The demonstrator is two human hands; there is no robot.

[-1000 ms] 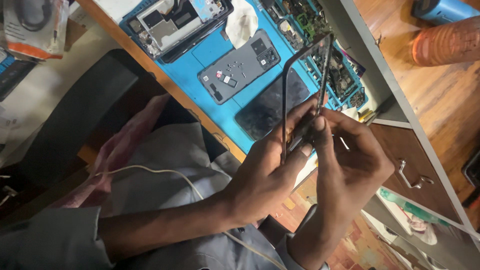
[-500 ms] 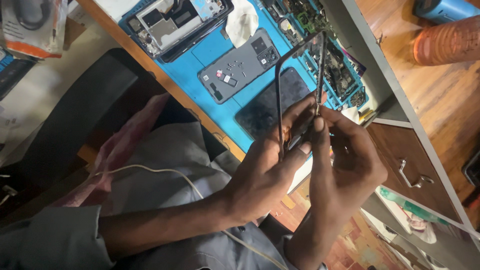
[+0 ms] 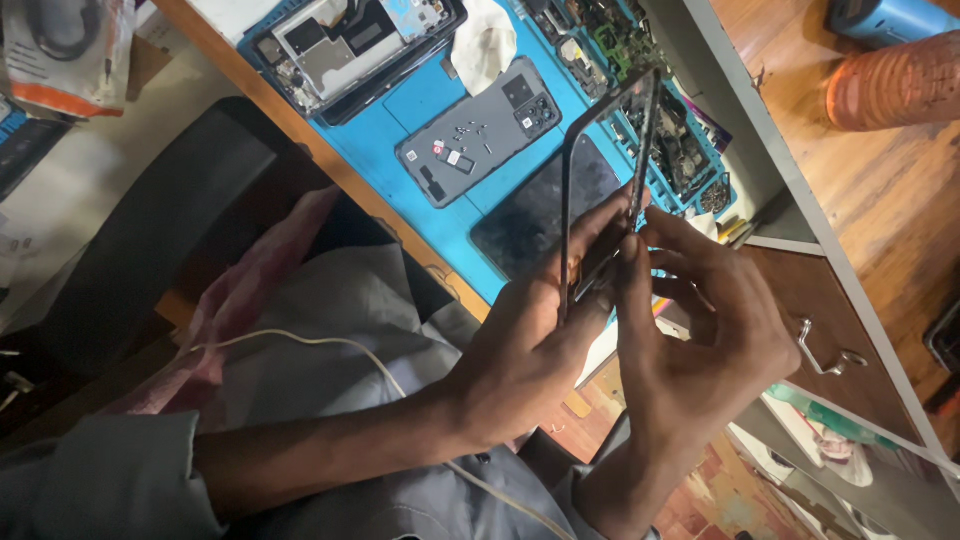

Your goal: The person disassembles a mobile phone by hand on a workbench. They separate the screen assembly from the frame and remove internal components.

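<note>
Two hands in view, both raised above the lap and clear of the counter point(image 3: 300, 130). One thin dark phone frame point(image 3: 600, 180), held edge-on and nearly upright between them. Left hand point(image 3: 525, 350) closed around the lower end of the frame, thumb and fingers pinching its bottom edge. Right hand point(image 3: 700, 330) just beside it, touching the same lower end from the other side, index finger laid up along the frame's side, remaining fingers curled loosely. Upper end of the frame free, sticking up past both hands and over the blue mat.

One blue work mat point(image 3: 420, 105) on the counter. On it, three flat phone parts: one opened phone body point(image 3: 350, 45) with its innards showing at the top, one grey back cover point(image 3: 480, 130) carrying a scatter of tiny screws and chips, too small to count, and one dark screen panel point(image 3: 535, 215) lying flat just behind the left hand. One white cloth point(image 3: 485, 45) beside the opened body. One tray of mixed small parts point(image 3: 670, 140) behind the frame. One pale cable point(image 3: 300, 340) draped across the lap. One metal drawer handle point(image 3: 825, 350) to the right of the right hand.
</note>
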